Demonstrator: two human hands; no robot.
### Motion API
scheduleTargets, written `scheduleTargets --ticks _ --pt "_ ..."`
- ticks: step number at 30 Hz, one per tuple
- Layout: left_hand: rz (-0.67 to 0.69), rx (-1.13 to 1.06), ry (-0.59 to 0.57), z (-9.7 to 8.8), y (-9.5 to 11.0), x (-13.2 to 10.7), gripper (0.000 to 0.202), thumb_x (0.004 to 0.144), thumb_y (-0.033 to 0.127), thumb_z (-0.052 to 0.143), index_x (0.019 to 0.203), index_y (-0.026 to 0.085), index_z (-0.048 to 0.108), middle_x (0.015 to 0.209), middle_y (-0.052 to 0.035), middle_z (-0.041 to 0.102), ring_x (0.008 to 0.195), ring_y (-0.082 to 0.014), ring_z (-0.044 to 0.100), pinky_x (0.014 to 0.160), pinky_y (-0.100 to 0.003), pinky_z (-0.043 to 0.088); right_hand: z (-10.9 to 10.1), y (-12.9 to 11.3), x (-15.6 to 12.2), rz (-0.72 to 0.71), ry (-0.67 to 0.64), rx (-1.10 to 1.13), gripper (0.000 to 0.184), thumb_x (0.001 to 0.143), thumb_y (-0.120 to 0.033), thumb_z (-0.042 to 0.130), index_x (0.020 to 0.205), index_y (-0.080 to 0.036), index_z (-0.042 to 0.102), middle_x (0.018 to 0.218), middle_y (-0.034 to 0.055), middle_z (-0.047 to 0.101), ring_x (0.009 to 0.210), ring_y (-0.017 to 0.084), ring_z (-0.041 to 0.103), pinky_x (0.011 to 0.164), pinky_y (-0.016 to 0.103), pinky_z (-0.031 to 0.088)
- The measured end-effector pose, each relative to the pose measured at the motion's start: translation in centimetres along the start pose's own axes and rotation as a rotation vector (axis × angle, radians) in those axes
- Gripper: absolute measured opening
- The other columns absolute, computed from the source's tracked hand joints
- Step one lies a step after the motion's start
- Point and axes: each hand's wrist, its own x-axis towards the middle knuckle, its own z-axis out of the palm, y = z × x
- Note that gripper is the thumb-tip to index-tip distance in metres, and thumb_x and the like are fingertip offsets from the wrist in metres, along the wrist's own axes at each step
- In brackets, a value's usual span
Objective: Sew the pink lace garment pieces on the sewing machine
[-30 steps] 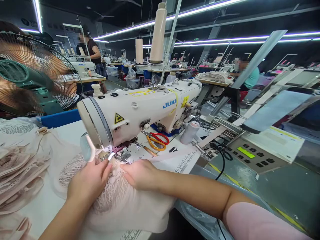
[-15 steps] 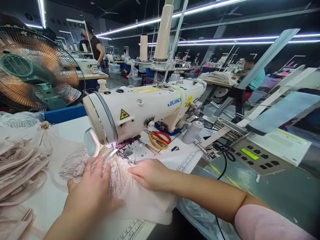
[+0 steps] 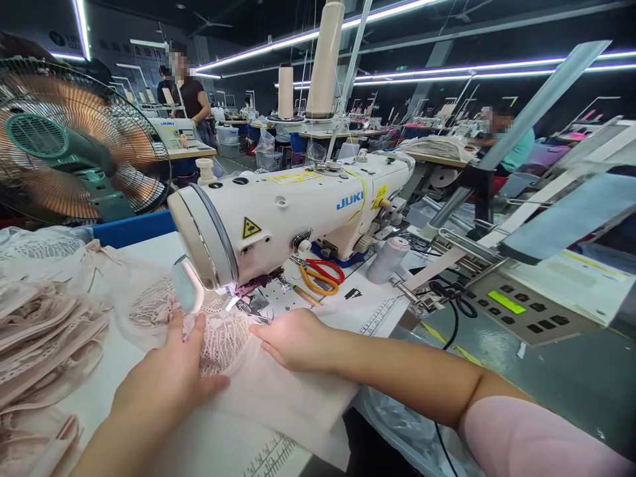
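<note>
A pale pink lace-and-mesh garment (image 3: 226,341) lies on the machine bed, its lace part running up under the lit needle area of a white JUKI sewing machine (image 3: 278,225). My left hand (image 3: 161,368) rests on the lace with fingers and thumb spread, left of the presser foot. My right hand (image 3: 293,341) pinches the garment's edge between thumb and fingers, just right of the foot. Sheer fabric hangs from there over the front table edge. The needle point itself is hidden behind the machine head.
A pile of similar garments (image 3: 44,331) lies at the left. Scissors with red and orange handles (image 3: 320,278), a thread spool (image 3: 388,260) and a black blade (image 3: 353,293) sit right of the needle. A control panel (image 3: 527,308) stands at right, a fan (image 3: 64,146) at back left.
My left hand has slid a little left and down, uncovering more lace. My right hand keeps its pinch beside the presser foot. The whole view has shifted slightly.
</note>
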Motion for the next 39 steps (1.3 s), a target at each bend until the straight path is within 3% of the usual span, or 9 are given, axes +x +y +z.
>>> scheduleTargets --ticks 8,12,18,23,26,30,35,37,39 --pt "0.049 -0.024 0.094 -0.1 -1.3 1.4 0.084 0.074 0.051 0.052 0.147 0.022 0.023 0.157 -0.0163 0.009 0.101 -0.0349 0.061 0.073 -0.041 0.049 -0.1 -0.5 0.4 0.031 -0.031 -0.010 0.046 0.089 -0.023 0.045 0.134 -0.021 0.041 0.084 0.0053 0.070 0.073 0.024 0.065 0.044 0.028 0.024" --pt "0.032 -0.034 0.093 -0.5 -1.9 1.9 0.085 0.077 0.054 0.048 0.148 0.018 0.019 0.156 -0.0180 0.008 0.103 -0.0343 0.060 0.073 -0.040 0.049 -0.1 -0.4 0.4 0.024 -0.033 0.007 0.041 0.088 -0.021 0.046 0.128 -0.021 0.046 0.083 0.0048 0.070 0.073 0.023 0.065 0.045 0.028 0.024" --pt "-0.023 -0.124 0.171 -0.4 -2.7 2.8 0.084 0.079 0.054 0.046 0.147 0.014 0.019 0.146 -0.0250 0.031 0.114 -0.0390 0.055 0.075 -0.040 0.049 0.5 0.0 0.4 0.020 0.011 0.045 0.030 0.091 -0.025 0.042 0.118 -0.022 0.053 0.081 0.0045 0.069 0.071 0.020 0.063 0.045 0.028 0.020" --pt "0.001 -0.162 0.224 0.0 -3.7 3.5 0.081 0.082 0.057 0.040 0.146 0.014 0.019 0.147 -0.0251 0.028 0.120 -0.0399 0.050 0.084 -0.045 0.047 1.4 0.5 0.4 0.005 0.065 0.069 0.032 0.094 -0.034 0.037 0.121 -0.024 0.053 0.079 0.0047 0.069 0.070 0.021 0.063 0.046 0.029 0.019" --pt "0.000 -0.160 0.240 0.0 -4.0 3.5 0.080 0.083 0.059 0.036 0.145 0.011 0.019 0.145 -0.0265 0.031 0.119 -0.0418 0.050 0.081 -0.047 0.048 1.4 0.6 0.3 -0.002 0.074 0.064 0.032 0.094 -0.034 0.037 0.120 -0.024 0.053 0.077 0.0047 0.069 0.068 0.021 0.063 0.046 0.029 0.020" --pt "-0.052 -0.138 0.277 -0.2 -3.9 3.4 0.071 0.087 0.057 0.030 0.141 0.011 0.028 0.138 -0.0271 0.040 0.115 -0.0426 0.053 0.077 -0.048 0.049 1.1 0.6 0.2 -0.013 0.057 0.061 0.030 0.094 -0.034 0.038 0.117 -0.023 0.054 0.076 0.0052 0.069 0.067 0.022 0.063 0.047 0.028 0.023" --pt "-0.070 -0.079 0.403 -0.4 -3.5 3.4 0.060 0.090 0.048 0.029 0.132 0.006 0.037 0.138 -0.0253 0.039 0.119 -0.0451 0.048 0.079 -0.050 0.048 1.2 0.9 0.1 -0.031 0.034 0.063 0.028 0.093 -0.033 0.038 0.114 -0.022 0.054 0.076 0.0052 0.069 0.068 0.021 0.063 0.048 0.026 0.026" --pt "-0.074 -0.056 0.485 -0.1 -2.8 3.2 0.052 0.092 0.042 0.028 0.125 0.007 0.047 0.133 -0.0233 0.046 0.114 -0.0416 0.052 0.078 -0.049 0.050 1.2 1.0 0.1 -0.031 0.036 0.067 0.028 0.093 -0.032 0.038 0.112 -0.022 0.055 0.075 0.0053 0.069 0.068 0.022 0.064 0.047 0.027 0.025" --pt "0.019 -0.079 0.549 0.4 -1.5 2.5 0.043 0.093 0.039 0.030 0.115 0.015 0.057 0.123 -0.0175 0.057 0.104 -0.0340 0.060 0.072 -0.042 0.053 1.3 1.0 0.1 -0.031 0.045 0.081 0.028 0.093 -0.032 0.039 0.112 -0.021 0.056 0.077 0.0061 0.069 0.069 0.024 0.065 0.047 0.028 0.026"
